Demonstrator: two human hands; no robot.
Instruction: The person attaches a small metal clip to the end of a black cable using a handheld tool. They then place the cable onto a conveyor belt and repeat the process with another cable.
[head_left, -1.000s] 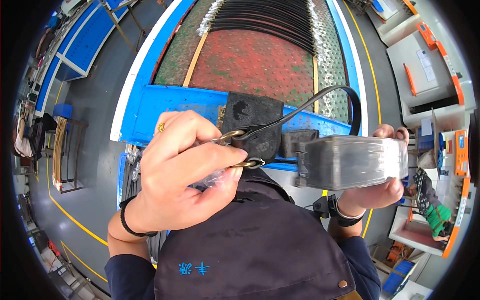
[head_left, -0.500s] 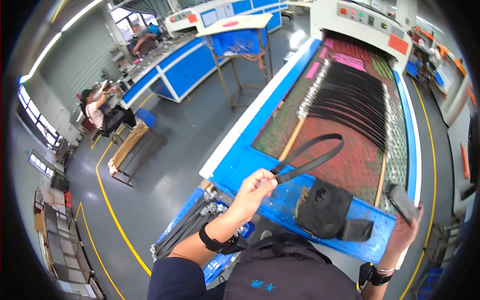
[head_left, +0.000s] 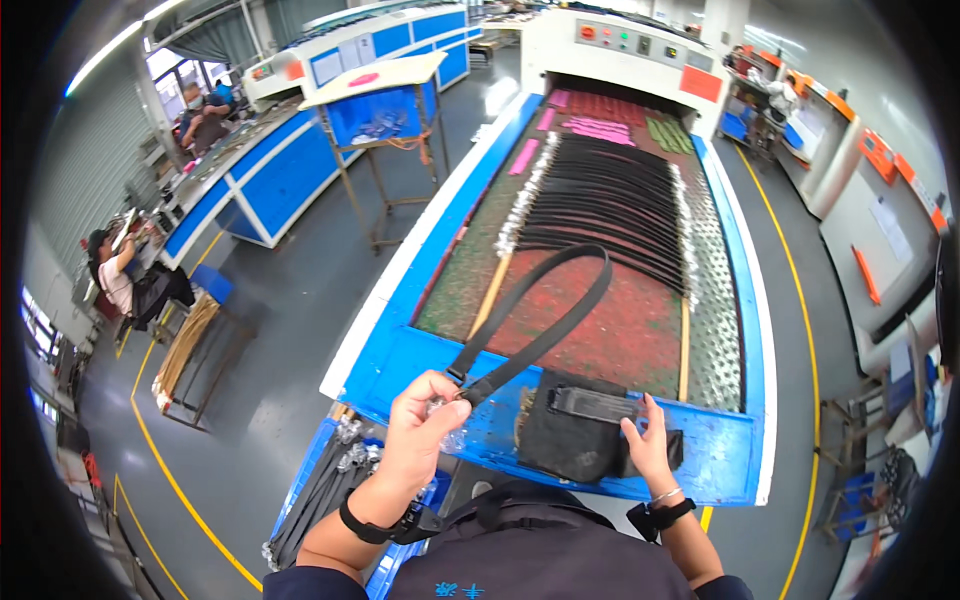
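The black strap (head_left: 545, 320) loops out over the red conveyor bed (head_left: 620, 330), its ends pinched in my left hand (head_left: 425, 430), fingers clenched on it. My right hand (head_left: 645, 445) presses spread fingers on a black pad (head_left: 570, 435) lying on the blue bench (head_left: 720, 455).

strap loop (head_left: 560, 310) on conveyor (head_left: 620, 340), pad (head_left: 570, 440) right of left hand (head_left: 425, 425)

The black strap (head_left: 545, 320) looks like matt woven webbing, with a small metal fitting at the end pinched in the left hand (head_left: 425, 430). The black pad (head_left: 575, 435) under the right hand (head_left: 645, 445) appears to be soft, dull cloth. The conveyor belt (head_left: 630, 330) is rough perforated mesh, stained red and green, its blue frame (head_left: 735, 455) smooth painted metal.
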